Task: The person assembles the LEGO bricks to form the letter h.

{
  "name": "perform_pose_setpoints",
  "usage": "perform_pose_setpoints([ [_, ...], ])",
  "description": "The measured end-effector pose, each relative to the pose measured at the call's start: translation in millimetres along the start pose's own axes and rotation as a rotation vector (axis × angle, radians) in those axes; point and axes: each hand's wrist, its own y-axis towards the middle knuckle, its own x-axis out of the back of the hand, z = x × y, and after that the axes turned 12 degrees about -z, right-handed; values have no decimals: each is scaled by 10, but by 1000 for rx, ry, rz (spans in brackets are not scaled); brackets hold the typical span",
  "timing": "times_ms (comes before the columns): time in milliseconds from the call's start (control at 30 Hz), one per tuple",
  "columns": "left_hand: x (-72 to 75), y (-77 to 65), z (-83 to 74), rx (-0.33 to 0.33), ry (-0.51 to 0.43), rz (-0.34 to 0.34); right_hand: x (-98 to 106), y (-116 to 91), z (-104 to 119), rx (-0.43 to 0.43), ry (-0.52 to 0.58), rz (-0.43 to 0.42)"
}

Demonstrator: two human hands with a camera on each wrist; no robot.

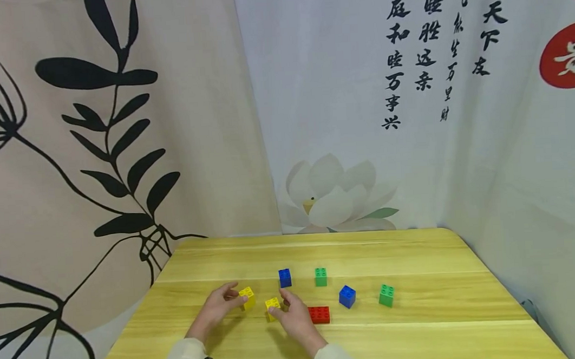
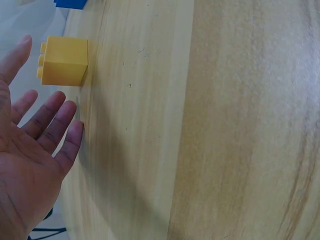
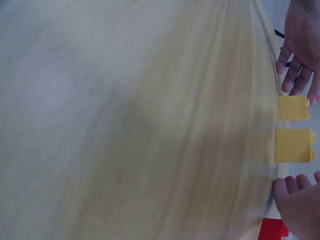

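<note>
Bare left hand [image 1: 219,304]: fingers [image 2: 61,120] extended, slightly parted, thumb [image 2: 15,57] spread away. Bare right hand [image 1: 293,317], apart to its right: thumb parted from fingers. Cream fabric sleeves [image 1: 182,358] end just behind both wrists [image 1: 198,330].

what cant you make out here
Head view: part of a boxy yellow plastic brick, hidden by the bare right hand.
Left wrist view: part of a blue plastic brick, cut off by the top edge.
Right wrist view: part of the red rectangular plastic brick, cut off by the bottom edge.
</note>
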Motion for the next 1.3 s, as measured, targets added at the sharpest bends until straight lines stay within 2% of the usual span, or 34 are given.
perform_pose_setpoints([
  [267,-61,-7,40,4,-11,9,-3,9,-57,-16,-48,21],
  [467,-96,4,70,5,-16,13,8,5,-80,21,-53,31],
  [767,-123,37,115,-7,-12,-9,-49,-12,-84,85,-81,-25],
  [967,-127,35,128,-16,-19,-21,-104,-41,-84,72,-92,-69],
  [1300,-91,27,88,-12,11,-41,-146,-48,-95,73,-132,-82],
])
